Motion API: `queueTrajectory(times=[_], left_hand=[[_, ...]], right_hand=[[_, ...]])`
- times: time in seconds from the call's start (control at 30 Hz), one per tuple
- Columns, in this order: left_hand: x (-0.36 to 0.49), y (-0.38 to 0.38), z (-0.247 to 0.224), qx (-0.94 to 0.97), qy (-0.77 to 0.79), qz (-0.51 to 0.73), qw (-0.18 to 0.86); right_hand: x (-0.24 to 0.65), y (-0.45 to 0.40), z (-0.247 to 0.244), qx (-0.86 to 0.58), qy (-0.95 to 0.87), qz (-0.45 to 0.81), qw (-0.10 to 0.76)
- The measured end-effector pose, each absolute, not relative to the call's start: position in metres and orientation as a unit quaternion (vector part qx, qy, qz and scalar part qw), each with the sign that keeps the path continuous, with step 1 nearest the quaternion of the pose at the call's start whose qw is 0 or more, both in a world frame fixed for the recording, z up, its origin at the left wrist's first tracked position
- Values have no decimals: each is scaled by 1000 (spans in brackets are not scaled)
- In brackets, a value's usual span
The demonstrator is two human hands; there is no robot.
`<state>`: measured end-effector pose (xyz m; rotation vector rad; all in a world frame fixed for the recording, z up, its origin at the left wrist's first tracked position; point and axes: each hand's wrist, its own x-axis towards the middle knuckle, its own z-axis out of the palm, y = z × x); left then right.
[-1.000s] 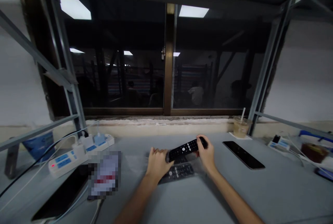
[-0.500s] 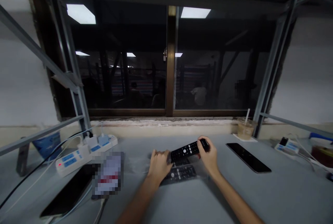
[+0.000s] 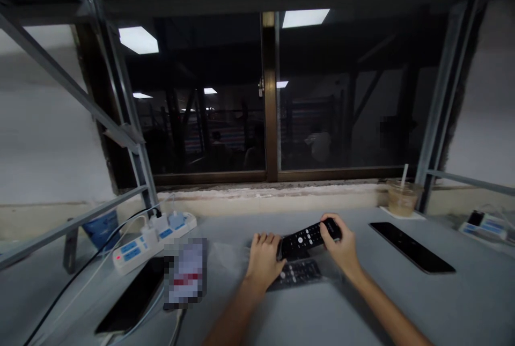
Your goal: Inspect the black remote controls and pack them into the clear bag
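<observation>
A black remote control [image 3: 308, 237] with white and grey buttons is held at a tilt above the table, its right end higher. My right hand [image 3: 341, 244] is closed around its right end, thumb on the button face. My left hand [image 3: 263, 263] is closed at its left end, knuckles up; its fingertips are hidden. Beneath it, a second black remote control [image 3: 298, 272] lies on the table, apparently under clear plastic. More thin clear plastic [image 3: 231, 255] spreads out left of my left hand.
Left of my hands are a pixelated phone-like object [image 3: 185, 276], a black phone [image 3: 132, 295] and a white power strip [image 3: 140, 247] with cables. At right lie another dark phone [image 3: 412, 247] and a drink cup [image 3: 402, 198] with a straw. Metal posts [image 3: 438, 94] frame the window.
The view has turned slightly left, so everything sits further right in the picture. Both hands keep hold of the remote control, with little visible change in its tilt.
</observation>
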<state>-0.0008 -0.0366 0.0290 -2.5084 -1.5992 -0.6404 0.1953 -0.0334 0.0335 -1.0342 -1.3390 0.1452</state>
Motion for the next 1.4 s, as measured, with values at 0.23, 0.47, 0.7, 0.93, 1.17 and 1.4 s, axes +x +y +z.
queueTrajectory(times=[0.23, 0.47, 0.7, 0.93, 1.17, 1.4], left_hand=[[-1, -38, 32, -816, -519, -251, 31], [-9, -29, 27, -833, -493, -251, 30], [-20, -24, 25, -844, -482, -233, 22], [-18, -25, 28, -831, -511, -221, 25], [-20, -23, 29, -818, -513, -257, 34], [-19, -22, 26, -823, -494, -275, 54]], right_hand=[[190, -35, 33, -470, -573, 160, 652], [191, -34, 34, -492, -549, 169, 654], [187, -31, 29, -489, -549, 175, 655], [191, -29, 28, -490, -536, 173, 665], [192, -27, 28, -476, -520, 180, 686], [191, -29, 29, -465, -531, 173, 686]])
